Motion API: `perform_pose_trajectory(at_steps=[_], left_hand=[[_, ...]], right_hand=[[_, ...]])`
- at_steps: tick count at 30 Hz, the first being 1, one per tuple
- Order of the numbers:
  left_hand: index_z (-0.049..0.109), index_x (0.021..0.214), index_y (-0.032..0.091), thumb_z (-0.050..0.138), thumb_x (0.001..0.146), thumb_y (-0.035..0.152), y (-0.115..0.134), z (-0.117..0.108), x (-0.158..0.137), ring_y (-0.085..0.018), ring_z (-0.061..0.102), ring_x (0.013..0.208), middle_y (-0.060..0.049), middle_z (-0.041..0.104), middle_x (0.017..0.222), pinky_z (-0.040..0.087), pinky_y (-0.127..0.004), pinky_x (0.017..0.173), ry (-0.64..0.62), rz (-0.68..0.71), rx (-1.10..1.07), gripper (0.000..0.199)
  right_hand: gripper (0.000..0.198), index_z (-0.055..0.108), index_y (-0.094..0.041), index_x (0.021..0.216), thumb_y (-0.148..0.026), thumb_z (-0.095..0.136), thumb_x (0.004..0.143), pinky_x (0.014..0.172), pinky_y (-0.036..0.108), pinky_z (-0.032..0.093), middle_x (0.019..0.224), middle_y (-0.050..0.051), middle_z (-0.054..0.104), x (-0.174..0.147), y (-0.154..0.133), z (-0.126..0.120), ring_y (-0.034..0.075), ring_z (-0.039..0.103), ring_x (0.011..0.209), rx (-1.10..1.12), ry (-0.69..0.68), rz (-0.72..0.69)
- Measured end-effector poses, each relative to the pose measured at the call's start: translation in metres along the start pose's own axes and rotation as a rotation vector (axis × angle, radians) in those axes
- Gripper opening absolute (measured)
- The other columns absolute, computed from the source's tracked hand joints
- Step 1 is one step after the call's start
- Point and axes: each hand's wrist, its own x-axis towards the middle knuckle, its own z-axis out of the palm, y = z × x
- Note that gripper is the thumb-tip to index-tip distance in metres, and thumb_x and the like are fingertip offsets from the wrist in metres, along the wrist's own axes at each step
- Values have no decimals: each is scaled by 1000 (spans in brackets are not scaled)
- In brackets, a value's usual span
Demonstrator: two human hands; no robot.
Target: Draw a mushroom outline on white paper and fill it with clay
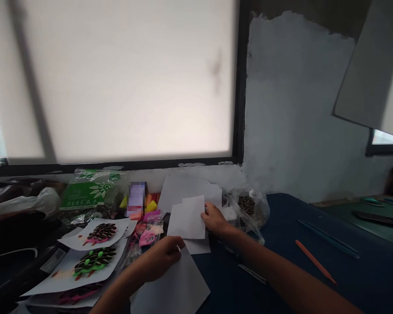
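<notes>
My right hand (214, 219) pinches the right edge of a small stack of white paper (187, 220), held up and tilted toward me. My left hand (167, 256) has its fingers curled at the upper end of a larger white sheet (175, 285), which slants down toward me. Thumb and fingers close together there, at the sheet's top corner. Behind the small stack stand more white sheets (173, 187), leaning by the wall. Part of another white sheet (198, 246) shows just under the stack.
Left, paper sheets with seed-covered clay figures (96, 259) lie overlapped near a green printed bag (88, 189). Colourful clay packs (149, 235) and a blurred phone-like item (136, 198) are behind. Right are a bag of seeds (249, 205), an orange tool (314, 261) and a pen (252, 274) on the blue table (281, 244).
</notes>
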Motion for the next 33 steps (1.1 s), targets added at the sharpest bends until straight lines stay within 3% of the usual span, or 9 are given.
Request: perform_pose_trajectory(at_steps=[6,9,16,20,23,27,29,31,33], left_hand=[[77,89,21,66,63,25,8,12,3,-17,49,55,2,60,61,33,-24,54,-101,30,94,29],[73,97,18,65,64,33,9,14,9,-17,49,54,3,58,59,33,-24,52,-103,45,74,37],[73,87,21,62,68,30,16,20,-2,-17,47,55,2,56,60,32,-24,52,-208,103,199,24],[63,56,21,60,66,16,25,27,-15,-14,41,50,3,53,54,25,-25,48,-343,129,369,11],[63,57,22,57,72,15,32,37,-23,-16,46,54,2,57,58,29,-25,49,-422,146,471,17],[71,76,20,54,80,14,39,54,-28,-22,62,69,-2,69,76,44,-26,57,-469,139,603,18],[72,103,20,56,81,12,42,61,-30,-27,65,96,-7,72,106,51,-32,79,-432,159,660,29],[58,135,21,60,83,13,41,64,-33,-33,48,131,-11,54,144,41,-43,106,-379,176,702,53],[41,151,23,61,90,25,35,65,-37,-37,24,147,-11,30,161,29,-53,115,-376,195,776,64]], right_hand=[[25,61,-16,121,-25,59,98,93,45,49,126,12,61,-28,-9,-17,26,60,110,-18,-34,-96],[23,70,-13,95,-30,54,97,73,32,52,89,10,72,-53,-8,-27,22,68,82,28,-231,-109],[16,70,-16,71,-17,57,82,50,22,45,64,1,69,-102,-4,-36,15,63,54,35,-490,-69],[23,65,-19,66,-21,55,87,58,28,43,67,4,68,-108,4,-58,19,64,62,-164,-332,-88],[15,60,-20,66,-20,68,79,58,30,37,71,6,64,-113,16,-77,24,60,68,-392,-221,-45],[16,58,-19,67,-11,68,76,55,29,30,75,7,63,-131,26,-89,26,61,67,-604,-295,-7],[15,59,-19,72,-6,63,78,55,28,29,81,8,66,-138,27,-91,28,64,72,-679,-344,-4],[14,60,-18,75,-5,61,80,55,27,29,84,9,68,-140,27,-92,29,66,75,-741,-378,2],[12,62,-17,78,-7,60,84,55,27,29,86,10,69,-138,27,-95,29,67,77,-793,-389,9]])
